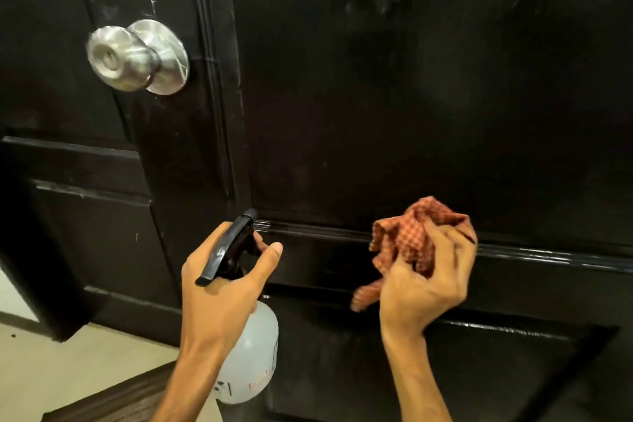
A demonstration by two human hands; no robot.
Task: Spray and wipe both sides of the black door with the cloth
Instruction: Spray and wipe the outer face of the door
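Pale floor (68, 363) and a dark mat (130, 397) below.

No readable text showing anywhere; spray bottle (251, 353) is carrying faint red and black printed marks low on its side, too blurred to make out.

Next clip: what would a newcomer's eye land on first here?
The black door fills the view, its shiny steel knob standing out upper left. Below, the left hand grips a spray bottle, and the right hand bunches a red checked cloth near the door's middle rail.
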